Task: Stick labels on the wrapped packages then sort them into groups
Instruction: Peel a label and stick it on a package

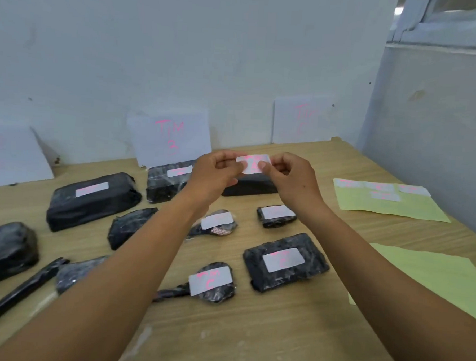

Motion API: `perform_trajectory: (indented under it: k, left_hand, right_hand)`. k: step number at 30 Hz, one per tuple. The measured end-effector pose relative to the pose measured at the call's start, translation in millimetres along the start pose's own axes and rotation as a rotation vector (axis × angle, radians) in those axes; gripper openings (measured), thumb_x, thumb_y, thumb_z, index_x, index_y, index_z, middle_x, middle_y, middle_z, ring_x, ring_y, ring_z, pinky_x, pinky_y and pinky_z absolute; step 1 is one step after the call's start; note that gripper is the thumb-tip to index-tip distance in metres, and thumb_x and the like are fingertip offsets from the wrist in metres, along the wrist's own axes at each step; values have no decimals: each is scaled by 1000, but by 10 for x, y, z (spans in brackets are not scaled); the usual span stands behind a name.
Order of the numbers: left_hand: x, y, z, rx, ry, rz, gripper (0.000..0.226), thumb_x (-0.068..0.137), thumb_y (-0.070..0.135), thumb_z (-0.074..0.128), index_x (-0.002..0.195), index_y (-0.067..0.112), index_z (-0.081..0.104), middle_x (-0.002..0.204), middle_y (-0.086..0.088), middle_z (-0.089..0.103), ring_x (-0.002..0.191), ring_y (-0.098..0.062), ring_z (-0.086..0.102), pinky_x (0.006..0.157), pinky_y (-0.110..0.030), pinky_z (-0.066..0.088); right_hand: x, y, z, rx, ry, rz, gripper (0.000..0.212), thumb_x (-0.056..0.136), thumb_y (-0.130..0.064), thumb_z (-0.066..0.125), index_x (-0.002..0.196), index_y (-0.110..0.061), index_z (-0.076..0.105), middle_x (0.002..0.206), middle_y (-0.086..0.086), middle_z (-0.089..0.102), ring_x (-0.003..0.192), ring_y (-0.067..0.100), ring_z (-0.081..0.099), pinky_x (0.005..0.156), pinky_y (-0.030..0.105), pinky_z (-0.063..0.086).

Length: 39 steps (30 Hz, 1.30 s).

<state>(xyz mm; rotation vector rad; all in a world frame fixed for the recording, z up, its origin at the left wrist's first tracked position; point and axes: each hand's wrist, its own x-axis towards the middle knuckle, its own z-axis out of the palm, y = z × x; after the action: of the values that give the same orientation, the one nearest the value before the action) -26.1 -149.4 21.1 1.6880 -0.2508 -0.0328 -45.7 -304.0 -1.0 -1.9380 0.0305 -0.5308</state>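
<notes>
1. Head view: left hand (216, 169) and right hand (291, 176) each pinch one end of a white label (253, 164) with curled fingers, held up over the table (278, 334).
2. A black package (251, 188) lies just under the label, far middle.
3. Labelled big package (92, 200) at left, flat package (283, 261) near right.
4. Yellow sheet (390, 206) with more labels, far right.

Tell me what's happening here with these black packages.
A person pinches one white label between the left hand and right hand, held above the wooden table. Several black wrapped packages already carry labels, such as the flat package in front; at least two on the left, like the bare package, have none. More labels wait on the yellow-green sheet at right. Paper signs lean against the wall behind.
</notes>
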Motion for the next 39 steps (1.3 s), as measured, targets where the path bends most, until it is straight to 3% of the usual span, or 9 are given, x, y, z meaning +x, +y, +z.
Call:
perform_trajectory:
  k: [6, 11, 18, 20, 23, 27, 31, 35, 39]
  left_hand:
    - [-189, -37, -507, -43, 97, 5, 35, 81, 9, 73, 113, 18, 61, 91, 2, 69, 90, -16, 68, 85, -30, 55]
    - [-389, -102, -962, -65, 231, -52, 22, 82, 18, 73, 102, 11, 67, 92, -1, 70, 86, -13, 68, 81, -22, 55]
    - [-636, -349, -1435, 20, 345, -119, 21, 83, 24, 71, 97, 9, 71, 81, 1, 69, 70, -6, 64, 70, -14, 54]
    - [-689, -423, -1531, 57, 370, -117, 24, 83, 22, 71, 100, 5, 70, 82, -1, 69, 66, -2, 65, 66, -12, 53]
    - [-733, -504, -1652, 126, 398, -106, 20, 84, 20, 71, 99, 7, 70, 82, -1, 69, 58, 4, 64, 58, -9, 50]
    - [-722, -602, -1783, 267, 443, -96, 11, 81, 26, 73, 85, 16, 71, 78, -3, 71, 68, -11, 64, 72, -24, 54]
    - [-665, -695, -1832, 427, 440, -94, 12, 81, 26, 74, 86, 15, 72, 74, 2, 69, 67, -7, 62, 62, -16, 45]
    - [-600, -767, -1837, 480, 436, -129, 12, 80, 24, 75, 85, 13, 73, 75, 0, 69, 72, -11, 63, 73, -24, 48]
    - [-556, -808, -1857, 546, 429, -140, 10, 80, 24, 74, 84, 15, 72, 76, 3, 67, 73, -9, 61, 72, -23, 46]
  right_hand:
    - [-114, -304, 435, 134, -95, 25, 22, 86, -32, 68, 86, -11, 72, 82, 5, 71, 70, 9, 59, 67, 23, 46]
    - [-237, -487, 827, 203, -161, 40, 20, 85, -32, 69, 81, -13, 71, 67, -13, 59, 63, 1, 52, 66, 19, 40]
    - [-424, -600, 1385, 157, -228, 64, 23, 84, -32, 70, 77, -10, 68, 75, -4, 64, 73, 9, 57, 71, 23, 44]
    - [-476, -593, 1521, 120, -247, 67, 23, 84, -32, 71, 68, -17, 63, 65, -8, 58, 65, 6, 54, 68, 23, 43]
    - [-527, -571, 1694, 92, -278, 74, 20, 83, -32, 71, 75, -14, 66, 64, -9, 57, 61, 5, 52, 66, 24, 45]
    - [-540, -563, 1851, 47, -289, 90, 20, 82, -32, 73, 78, -17, 61, 72, -8, 58, 69, 6, 54, 67, 22, 45]
    - [-519, -501, 1982, -61, -292, 101, 25, 82, -34, 72, 66, -22, 57, 68, -9, 59, 68, 10, 55, 72, 33, 50]
    - [-500, -416, 2065, -116, -281, 127, 24, 80, -37, 73, 66, -25, 58, 71, -11, 62, 77, 14, 60, 76, 37, 53]
    - [-500, -377, 2109, -160, -283, 130, 21, 81, -39, 72, 71, -26, 58, 73, -12, 61, 80, 14, 61, 77, 38, 53]
